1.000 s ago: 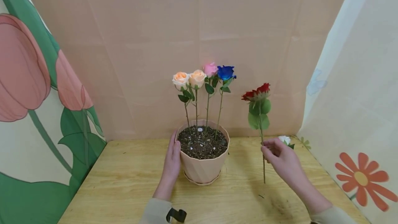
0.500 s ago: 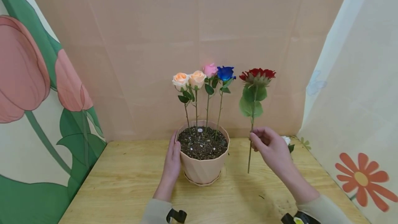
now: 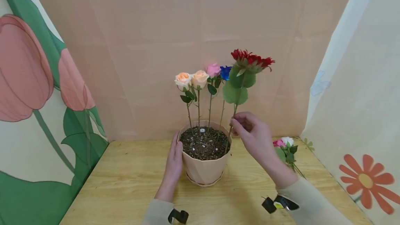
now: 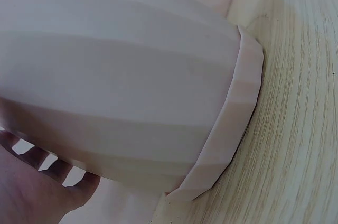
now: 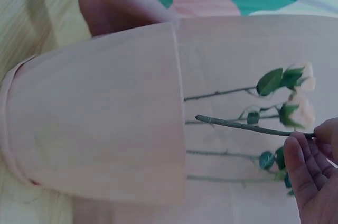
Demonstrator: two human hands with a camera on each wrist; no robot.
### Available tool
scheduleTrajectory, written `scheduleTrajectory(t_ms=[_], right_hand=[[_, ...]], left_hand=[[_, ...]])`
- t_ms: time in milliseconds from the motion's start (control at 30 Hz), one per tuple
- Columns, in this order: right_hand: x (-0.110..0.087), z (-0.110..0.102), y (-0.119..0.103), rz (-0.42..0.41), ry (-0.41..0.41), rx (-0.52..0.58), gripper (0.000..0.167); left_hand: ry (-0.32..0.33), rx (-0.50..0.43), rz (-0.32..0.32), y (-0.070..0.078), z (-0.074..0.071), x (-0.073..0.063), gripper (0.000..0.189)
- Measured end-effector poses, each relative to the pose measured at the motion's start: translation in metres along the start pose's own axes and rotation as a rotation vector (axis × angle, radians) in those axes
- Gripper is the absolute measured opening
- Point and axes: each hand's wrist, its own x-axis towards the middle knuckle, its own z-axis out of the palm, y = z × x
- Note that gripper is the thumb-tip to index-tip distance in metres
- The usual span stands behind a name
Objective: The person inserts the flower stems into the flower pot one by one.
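A pale pink flowerpot (image 3: 204,171) filled with dark soil (image 3: 203,147) stands on its saucer. Two peach roses (image 3: 199,79), a pink rose (image 3: 213,69) and a blue rose (image 3: 225,73) stand upright in the soil. My left hand (image 3: 173,164) rests against the pot's left side, its fingers (image 4: 60,168) along the wall. Between thumb and fingers, my right hand (image 3: 254,134) pinches the stem of a red sunflower-like flower (image 3: 251,61), tilted right, partly covering the blue rose. In the right wrist view, the cut end of its stem (image 5: 227,123) hangs free just above the rim.
On the wooden table (image 3: 125,180), at the right, lie a white rose (image 3: 287,141) and a bright pink flower (image 3: 279,143), with leaves and stems. A plain pinkish backdrop (image 3: 150,61) rises behind the pot. Printed flower sheets (image 3: 362,180) flank both sides.
My right hand has carried the red flower left and up, from the table's right side to the pot's right rim. The flowers lying at the right are now uncovered. My left hand stays put.
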Motion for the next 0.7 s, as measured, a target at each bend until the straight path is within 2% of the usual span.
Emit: scheduleTrajectory(t_ms=[300,700], right_hand=[[0.019,0.037,-0.009,-0.066,-0.033,-0.013,0.011],[0.025,0.079,0.006,-0.108,-0.088,-0.120,0.011]], left_hand=[[-0.004,-0.003,0.003,0.000,0.000,0.001,0.055],[0.007,-0.001,0.012,0.001,0.000,0.002,0.056]])
